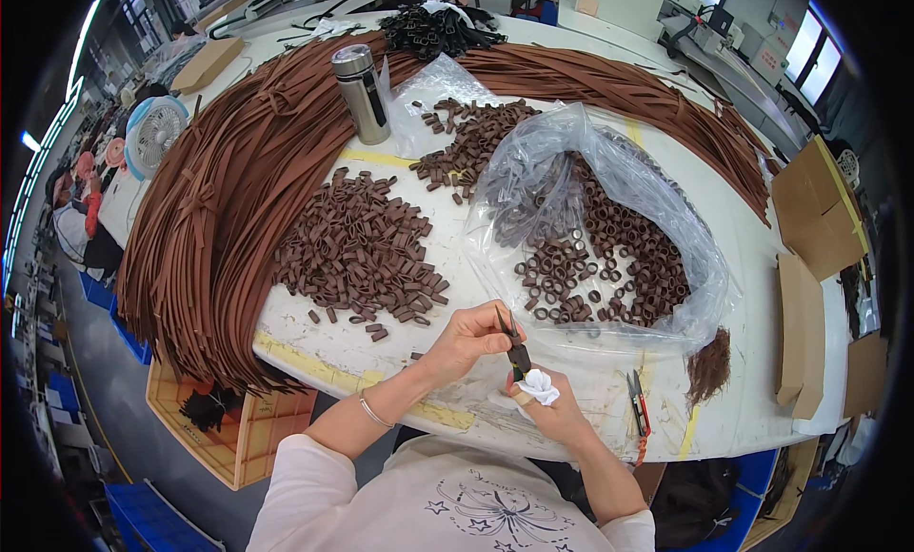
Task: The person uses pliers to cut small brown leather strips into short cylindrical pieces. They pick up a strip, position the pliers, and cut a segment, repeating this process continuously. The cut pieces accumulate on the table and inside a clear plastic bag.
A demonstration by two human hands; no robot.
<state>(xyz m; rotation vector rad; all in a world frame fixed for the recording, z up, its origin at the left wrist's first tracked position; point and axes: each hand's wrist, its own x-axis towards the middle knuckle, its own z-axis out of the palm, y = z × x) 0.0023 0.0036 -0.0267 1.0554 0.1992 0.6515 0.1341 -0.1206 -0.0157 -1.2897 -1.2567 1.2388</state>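
Note:
My right hand (pixel 549 407) grips dark long-nose pliers (pixel 507 328), with white cloth (pixel 538 387) between palm and handles. A dark brown piece (pixel 519 357), apparently a loop, sits on the jaws. My left hand (pixel 471 335) is closed beside the jaw tips; what its fingers hold is unclear. Beyond my hands lie a heap of flattened brown loops (pixel 352 247) at left and a clear plastic bag (pixel 705 257) of small brown rings (pixel 647 276) at right. Red-handled snips (pixel 640 404) lie right of my right hand, near brown fluff (pixel 709 366).
Long brown strips (pixel 209 247) arc along the table (pixel 314 347), with a steel flask (pixel 360 95) and black pieces (pixel 433 33) at the back. Cardboard (pixel 800 323) stands at right, a fan (pixel 155 138) at left, where a person in red (pixel 92 214) sits. Bins (pixel 257 438) stand below the edge.

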